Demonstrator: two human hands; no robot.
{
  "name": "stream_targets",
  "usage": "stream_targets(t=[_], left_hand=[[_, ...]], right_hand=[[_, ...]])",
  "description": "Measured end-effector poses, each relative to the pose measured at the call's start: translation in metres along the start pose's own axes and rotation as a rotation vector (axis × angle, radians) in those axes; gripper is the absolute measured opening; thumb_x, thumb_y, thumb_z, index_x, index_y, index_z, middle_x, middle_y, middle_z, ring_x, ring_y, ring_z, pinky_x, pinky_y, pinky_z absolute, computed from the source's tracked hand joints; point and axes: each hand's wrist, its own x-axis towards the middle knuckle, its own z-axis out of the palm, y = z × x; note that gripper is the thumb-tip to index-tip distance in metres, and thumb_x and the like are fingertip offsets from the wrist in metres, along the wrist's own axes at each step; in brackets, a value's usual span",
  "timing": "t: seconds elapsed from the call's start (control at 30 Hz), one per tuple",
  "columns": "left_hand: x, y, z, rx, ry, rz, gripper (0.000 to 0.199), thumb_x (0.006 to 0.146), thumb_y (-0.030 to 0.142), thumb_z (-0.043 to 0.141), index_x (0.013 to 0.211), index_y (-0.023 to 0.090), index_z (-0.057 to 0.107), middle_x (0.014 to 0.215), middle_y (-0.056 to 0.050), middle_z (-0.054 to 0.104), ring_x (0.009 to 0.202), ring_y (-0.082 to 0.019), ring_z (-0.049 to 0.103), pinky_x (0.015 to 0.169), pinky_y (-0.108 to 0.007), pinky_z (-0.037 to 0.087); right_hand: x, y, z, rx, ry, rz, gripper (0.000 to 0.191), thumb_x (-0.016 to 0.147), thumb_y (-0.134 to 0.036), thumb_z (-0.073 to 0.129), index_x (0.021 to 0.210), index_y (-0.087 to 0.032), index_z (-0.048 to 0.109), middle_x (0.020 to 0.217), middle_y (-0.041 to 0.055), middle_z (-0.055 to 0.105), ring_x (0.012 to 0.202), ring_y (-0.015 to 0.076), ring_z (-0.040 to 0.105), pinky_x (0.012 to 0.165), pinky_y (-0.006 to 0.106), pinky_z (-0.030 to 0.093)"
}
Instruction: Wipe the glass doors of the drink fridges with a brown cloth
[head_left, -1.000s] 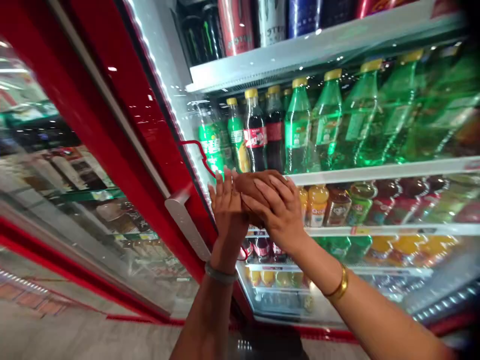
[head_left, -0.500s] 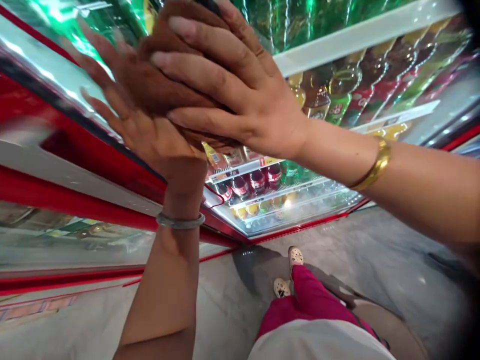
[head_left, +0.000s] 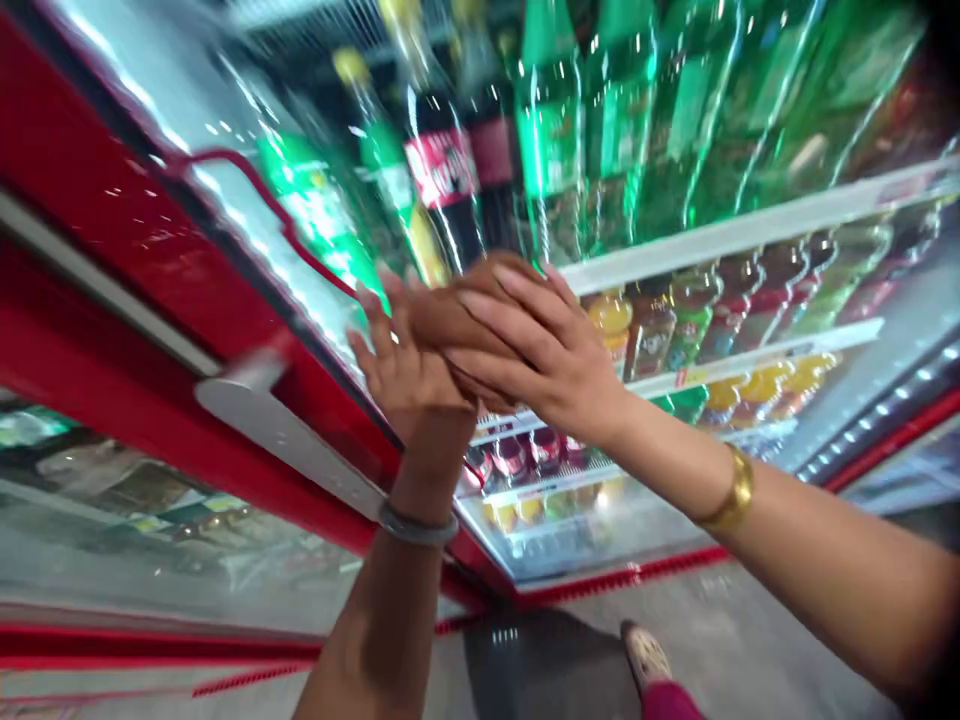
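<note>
A smooth, brown, rounded thing (head_left: 461, 322) is held between my two hands, in front of the lit fridge shelves. Its kind cannot be made out, since fingers cover much of it. My left hand (head_left: 420, 378) bears it from below and the left, palm against it, fingertips stretched out past it. Over its right side lie the bent fingers of my right hand (head_left: 559, 365), closed on it. Just behind and above stand dark cola bottles (head_left: 442, 165) with red labels and green bottles (head_left: 551, 130).
The red fridge door (head_left: 247, 290) with its grey handle (head_left: 292, 430) stands at the left. A white shelf edge (head_left: 735, 235) crosses the right side, with juice and other bottles (head_left: 652, 330) beneath. A shoe (head_left: 646, 655) is on the grey floor.
The view has tilted up, showing more of the upper shelf's bottles and the door handle. Both hands, still around the brown thing, now appear lower, further right and smaller.
</note>
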Motion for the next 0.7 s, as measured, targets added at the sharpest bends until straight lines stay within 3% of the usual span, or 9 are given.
stream_targets(t=[0.07, 0.2, 0.4, 0.57, 0.7], left_hand=[[-0.003, -0.002, 0.003, 0.124, 0.143, 0.055, 0.068, 0.106, 0.029, 0.044, 0.167, 0.023, 0.015, 0.173, -0.002, 0.014, 0.16, -0.023, 0.001, 0.134, -0.046, -0.002], [-0.004, -0.006, 0.005, 0.17, 0.181, 0.159, 0.073, 0.102, 0.019, 0.044, 0.167, 0.021, 0.01, 0.171, -0.007, 0.023, 0.161, -0.022, 0.004, 0.134, -0.05, 0.004], [-0.004, -0.003, 0.003, 0.199, 0.195, 0.147, 0.074, 0.102, 0.02, 0.048, 0.166, 0.019, 0.011, 0.169, -0.007, 0.025, 0.161, -0.02, 0.006, 0.134, -0.047, 0.002], [-0.004, -0.002, 0.006, 0.159, 0.203, 0.142, 0.075, 0.101, 0.02, 0.049, 0.166, 0.019, 0.012, 0.171, -0.004, 0.019, 0.161, -0.02, 0.004, 0.134, -0.044, -0.001], [-0.003, -0.001, 0.006, 0.17, 0.211, 0.142, 0.074, 0.101, 0.019, 0.048, 0.166, 0.019, 0.013, 0.17, -0.005, 0.024, 0.161, -0.02, 0.005, 0.134, -0.045, 0.001]], right_hand=[[-0.014, 0.012, 0.006, 0.027, 0.125, -0.116, 0.04, 0.102, -0.027, 0.057, 0.138, -0.045, 0.057, 0.152, -0.0076, 0.055, 0.156, 0.0177, 0.031, 0.126, 0.052, 0.038], [-0.011, 0.027, 0.005, 0.024, 0.198, -0.147, 0.036, 0.099, -0.02, 0.061, 0.129, -0.039, 0.062, 0.146, -0.004, 0.059, 0.152, 0.0189, 0.038, 0.125, 0.051, 0.039], [-0.015, 0.009, 0.005, -0.07, 0.389, 0.266, 0.053, 0.087, -0.016, 0.075, 0.135, -0.034, 0.061, 0.15, 0.0078, 0.054, 0.147, 0.0324, 0.045, 0.124, 0.057, 0.037], [-0.033, -0.005, 0.02, -0.024, 0.35, 0.195, 0.048, 0.088, -0.012, 0.071, 0.13, -0.034, 0.062, 0.151, 0.0028, 0.052, 0.15, 0.0299, 0.041, 0.124, 0.056, 0.038], [-0.035, -0.003, 0.019, -0.026, 0.349, 0.167, 0.046, 0.089, -0.009, 0.067, 0.128, -0.033, 0.063, 0.157, 0.0004, 0.047, 0.152, 0.0276, 0.038, 0.126, 0.052, 0.035]])
